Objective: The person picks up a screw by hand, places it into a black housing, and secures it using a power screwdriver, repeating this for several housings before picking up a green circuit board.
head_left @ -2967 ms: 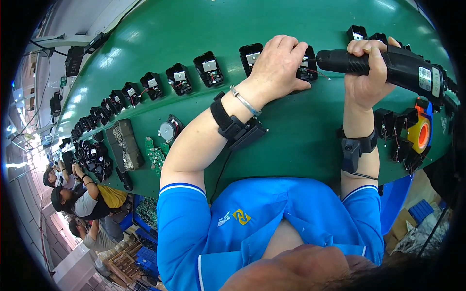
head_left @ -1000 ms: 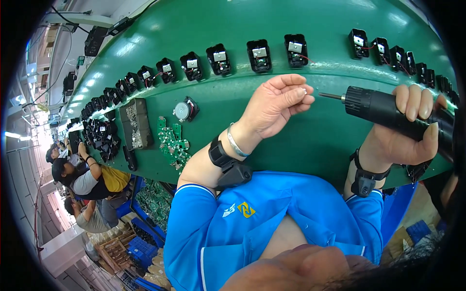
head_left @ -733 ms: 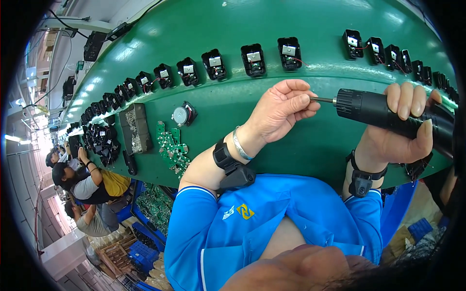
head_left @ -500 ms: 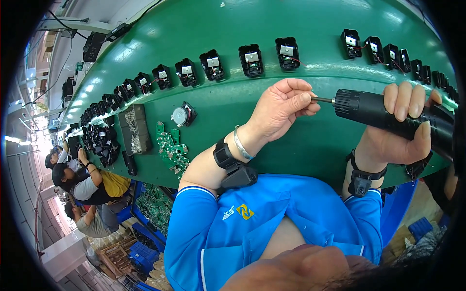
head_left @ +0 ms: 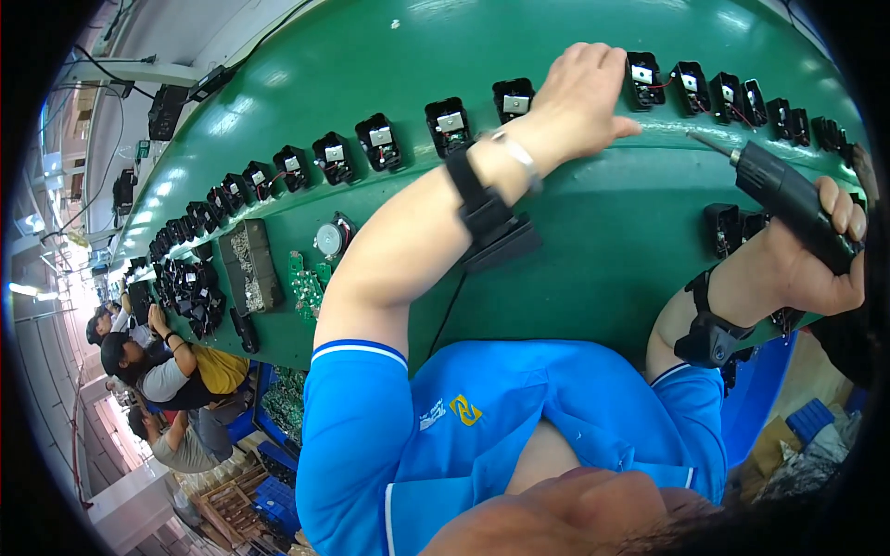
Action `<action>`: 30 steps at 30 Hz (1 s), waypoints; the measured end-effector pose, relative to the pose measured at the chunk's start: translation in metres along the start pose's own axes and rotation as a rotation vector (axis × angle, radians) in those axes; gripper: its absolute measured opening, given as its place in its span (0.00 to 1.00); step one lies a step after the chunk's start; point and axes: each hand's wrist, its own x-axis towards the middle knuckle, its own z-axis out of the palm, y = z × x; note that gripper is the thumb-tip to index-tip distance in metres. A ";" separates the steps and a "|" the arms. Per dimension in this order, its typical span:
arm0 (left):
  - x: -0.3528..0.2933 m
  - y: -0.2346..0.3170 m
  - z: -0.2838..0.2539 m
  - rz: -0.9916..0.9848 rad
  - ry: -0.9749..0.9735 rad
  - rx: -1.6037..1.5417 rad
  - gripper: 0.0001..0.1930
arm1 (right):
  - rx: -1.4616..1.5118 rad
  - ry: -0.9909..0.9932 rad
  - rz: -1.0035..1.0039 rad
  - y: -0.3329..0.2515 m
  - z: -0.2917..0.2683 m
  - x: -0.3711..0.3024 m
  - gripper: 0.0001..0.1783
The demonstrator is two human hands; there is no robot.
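My left hand (head_left: 582, 100) reaches across the green table to the row of black plastic housings. Its fingers are stretched out and its thumb stands apart, with nothing visible in it. Just right of its fingertips sits an open black housing (head_left: 643, 82) with a silver part inside and a red wire. Another housing (head_left: 513, 99) is partly covered by my left wrist. My right hand (head_left: 816, 246) is wrapped round a black electric screwdriver (head_left: 788, 195), held above the table at the right. The screwdriver bit (head_left: 710, 144) points up and left, touching nothing.
A curved row of similar housings (head_left: 378, 144) lines the table (head_left: 556, 241). At left are a round speaker (head_left: 331, 238), green circuit boards (head_left: 309, 285), a screw tray (head_left: 252, 269) and a black pile (head_left: 190, 292). More black housings (head_left: 723, 227) lie beside my right forearm. Co-workers sit far left.
My left hand has left the screwdriver bit and moved up to the housing row. The screwdriver in my right hand has shifted right and tilted, its bit now pointing up-left.
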 end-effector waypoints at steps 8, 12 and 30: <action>0.039 -0.001 0.051 -0.050 -0.050 0.188 0.35 | -0.110 -0.070 -0.061 0.019 -0.009 0.011 0.07; 0.041 0.000 0.054 -0.027 0.023 0.149 0.30 | -0.087 -0.099 -0.002 0.031 -0.008 0.011 0.06; -0.031 -0.004 0.001 0.026 -0.037 0.065 0.32 | -0.289 -0.237 0.064 0.093 0.001 -0.039 0.17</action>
